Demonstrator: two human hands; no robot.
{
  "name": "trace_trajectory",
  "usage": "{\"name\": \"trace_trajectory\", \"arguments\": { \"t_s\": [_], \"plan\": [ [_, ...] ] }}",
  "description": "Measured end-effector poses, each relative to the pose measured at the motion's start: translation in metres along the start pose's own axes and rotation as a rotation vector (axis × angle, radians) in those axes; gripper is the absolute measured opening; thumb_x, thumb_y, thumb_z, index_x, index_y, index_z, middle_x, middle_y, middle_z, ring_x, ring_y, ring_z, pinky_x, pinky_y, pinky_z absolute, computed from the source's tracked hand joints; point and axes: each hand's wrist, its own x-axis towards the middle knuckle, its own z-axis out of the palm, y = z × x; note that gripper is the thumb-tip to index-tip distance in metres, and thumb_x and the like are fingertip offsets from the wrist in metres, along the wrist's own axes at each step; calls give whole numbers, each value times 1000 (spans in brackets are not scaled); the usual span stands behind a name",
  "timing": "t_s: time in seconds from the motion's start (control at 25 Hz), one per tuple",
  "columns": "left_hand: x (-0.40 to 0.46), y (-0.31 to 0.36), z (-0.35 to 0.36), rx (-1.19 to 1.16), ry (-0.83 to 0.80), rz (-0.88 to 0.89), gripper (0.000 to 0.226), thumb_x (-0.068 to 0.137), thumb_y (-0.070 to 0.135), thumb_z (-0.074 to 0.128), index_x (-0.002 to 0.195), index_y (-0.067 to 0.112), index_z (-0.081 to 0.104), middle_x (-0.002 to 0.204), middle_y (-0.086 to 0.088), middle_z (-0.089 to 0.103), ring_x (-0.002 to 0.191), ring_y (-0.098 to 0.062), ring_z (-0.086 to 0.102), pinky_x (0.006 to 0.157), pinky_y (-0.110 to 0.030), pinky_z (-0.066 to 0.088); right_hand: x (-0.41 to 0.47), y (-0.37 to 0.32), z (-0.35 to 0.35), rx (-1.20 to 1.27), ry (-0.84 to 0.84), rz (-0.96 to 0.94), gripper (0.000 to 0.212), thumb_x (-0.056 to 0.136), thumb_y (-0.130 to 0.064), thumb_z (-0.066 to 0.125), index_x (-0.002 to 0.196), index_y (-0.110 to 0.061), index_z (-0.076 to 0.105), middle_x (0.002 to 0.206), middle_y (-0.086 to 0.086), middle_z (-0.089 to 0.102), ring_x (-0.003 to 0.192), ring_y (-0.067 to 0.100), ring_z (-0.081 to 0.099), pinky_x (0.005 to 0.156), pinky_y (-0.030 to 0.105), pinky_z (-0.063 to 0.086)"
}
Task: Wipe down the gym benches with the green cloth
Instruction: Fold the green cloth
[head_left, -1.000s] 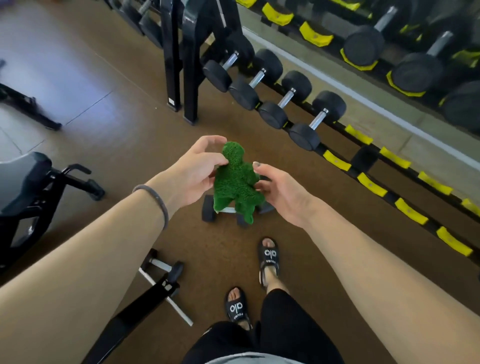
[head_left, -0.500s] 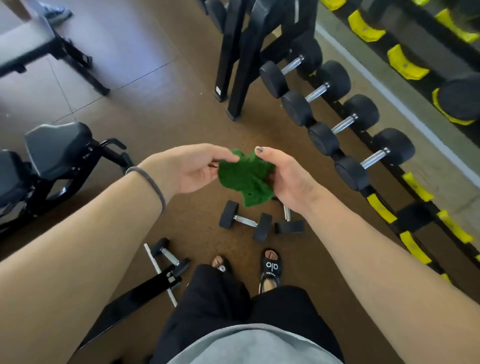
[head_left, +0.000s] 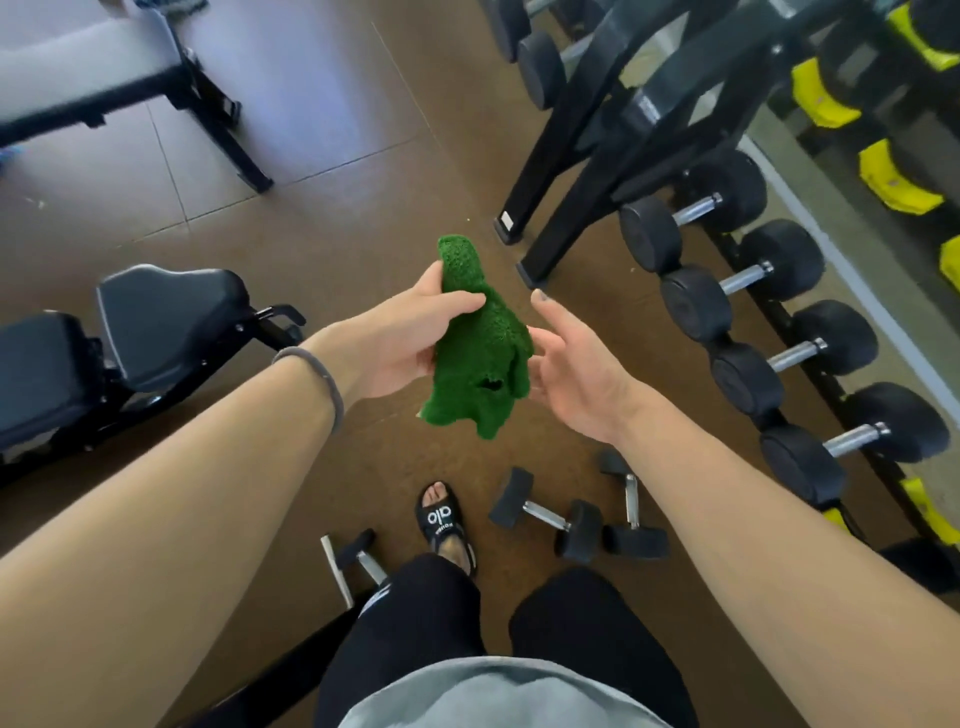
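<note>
A fuzzy green cloth (head_left: 480, 358) with a small hole hangs in front of me above the brown floor. My left hand (head_left: 410, 338) grips its upper part, thumb across the cloth. Right beside the cloth's right edge is my right hand (head_left: 571, 369), fingers spread and straight, holding nothing. A black padded bench (head_left: 156, 317) stands at the left. Another flat bench (head_left: 88, 78) stands at the far left top.
A black rack leg (head_left: 566, 171) and a row of black dumbbells (head_left: 748, 322) run along the right. Two loose dumbbells (head_left: 566, 519) lie on the floor near my sandalled foot (head_left: 441, 519). A bench frame end (head_left: 348, 561) sits at my lower left.
My right hand has let go of the cloth and opened beside it. The left hand now holds the cloth alone. The view has swung left, bringing both benches further in.
</note>
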Motion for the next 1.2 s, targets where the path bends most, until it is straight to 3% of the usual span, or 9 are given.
{"name": "trace_trajectory", "arguments": {
  "t_s": [0.2, 0.36, 0.44, 0.6, 0.72, 0.84, 0.96, 1.08, 1.2],
  "plan": [
    [21, 45, -78, -79, 26, -8, 31, 110, 23, 47, 139, 16, 44, 133, -9, 67, 116, -24, 70, 100, -48, 56, 54, -53, 55, -16, -13, -106, 55, 106, -58, 39, 138, -19, 62, 131, 6, 71, 114, 23, 71, 92, 37, 52],
    [51, 72, -111, -139, 129, -31, 36, 107, 21, 52, 141, 19, 40, 130, -7, 65, 111, -21, 71, 80, -37, 63, 90, -90, 66, -56, -26, -102, 53, 105, -47, 51, 147, -16, 51, 129, 2, 71, 113, 17, 69, 91, 31, 53],
    [70, 87, -125, -159, 160, -36, 37, 104, 15, 58, 138, 14, 45, 127, -10, 68, 107, -21, 73, 73, -31, 62, 113, -107, 65, -67, 10, -95, 59, 100, -27, 64, 154, -14, 42, 138, 5, 63, 118, 19, 65, 94, 32, 51],
    [122, 120, -158, -95, 184, -98, 38, 93, 3, 69, 130, -1, 57, 121, -15, 74, 105, -25, 75, 89, -34, 62, 173, -147, 55, 35, 122, -116, 73, 92, -5, 71, 156, -16, 37, 136, 12, 63, 119, 27, 66, 101, 38, 53],
    [172, 153, -180, -24, 205, -153, 85, 70, 7, 88, 142, 0, 46, 135, -17, 65, 108, -28, 73, 92, -39, 61, 224, -187, 44, 25, 117, -113, 74, 91, 1, 70, 155, -19, 38, 131, 15, 68, 117, 28, 68, 105, 43, 52],
    [221, 200, -194, 156, 284, -127, 115, 71, 11, 90, 159, 25, 18, 137, -11, 49, 113, -28, 64, 93, -41, 58, 284, -236, 32, 18, 108, -107, 73, 90, 2, 71, 153, -20, 41, 129, 16, 68, 116, 29, 69, 108, 49, 51],
    [256, 248, -211, 501, 273, -87, 97, 73, 9, 84, 149, 34, 30, 124, -9, 56, 106, -27, 61, 90, -41, 55, 331, -289, 30, -32, 107, -97, 66, 91, 1, 71, 147, -24, 48, 130, 16, 64, 116, 29, 67, 106, 51, 52],
    [288, 294, -236, 789, 251, -73, 69, 74, 4, 76, 131, 27, 43, 111, -10, 57, 82, -20, 59, 60, -33, 48, 378, -343, 38, -183, 108, -147, 62, 91, -3, 72, 145, -27, 52, 136, 14, 59, 126, 26, 59, 105, 48, 53],
    [319, 336, -273, 931, 325, -52, 51, 79, 4, 72, 124, 18, 52, 107, -4, 55, 78, -15, 54, 53, -25, 38, 427, -393, 56, -269, 85, -187, 59, 92, -4, 72, 143, -28, 55, 136, 11, 58, 131, 23, 52, 107, 45, 51]
  ]
}}
